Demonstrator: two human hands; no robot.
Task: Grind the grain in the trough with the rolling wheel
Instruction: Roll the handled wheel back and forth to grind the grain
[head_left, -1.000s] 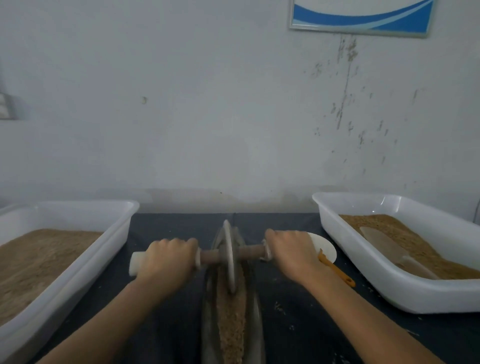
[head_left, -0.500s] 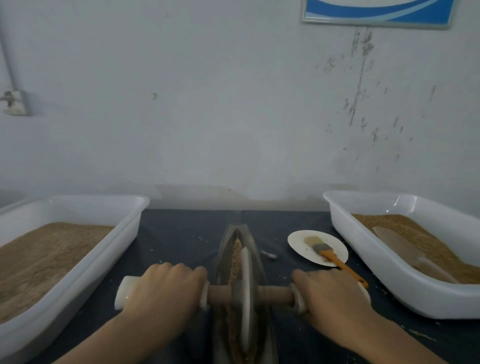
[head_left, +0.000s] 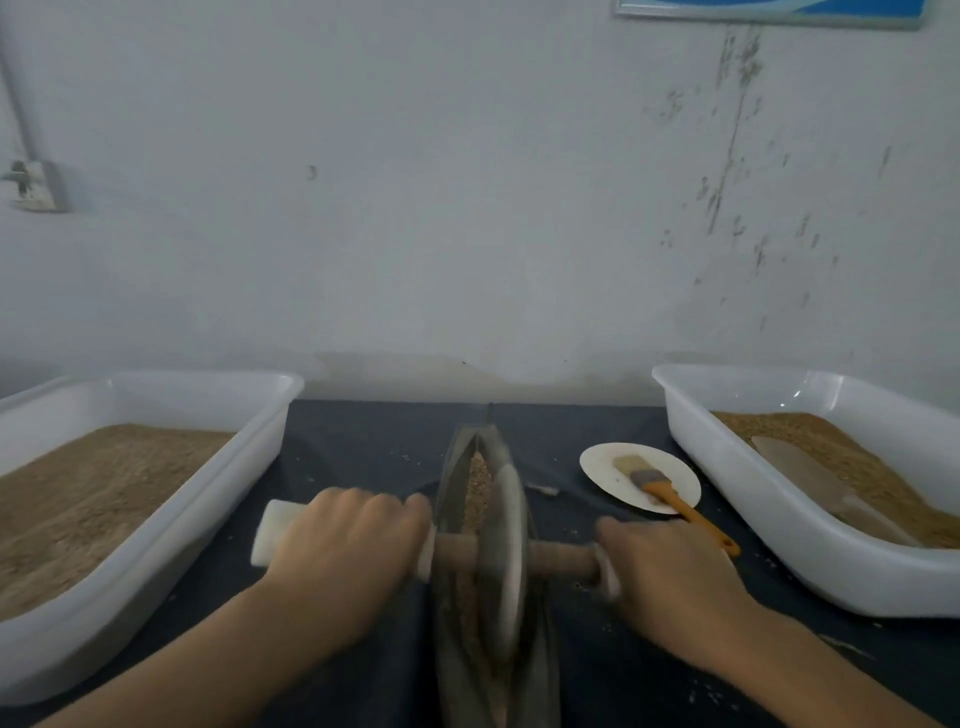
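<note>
A dark blue table (head_left: 363, 447) fills the bottom of the picture, up against a pale wall. A long metal trough (head_left: 457, 467) lies on it in the bottom middle. A big white tub (head_left: 156, 545) full of brown grain sits at the lower left. Another white tub (head_left: 779, 519) sits at the lower right. Between the trough and the right tub lies a small white plate (head_left: 602, 462). Little crumbs (head_left: 711, 691) are scattered on the table.
</note>
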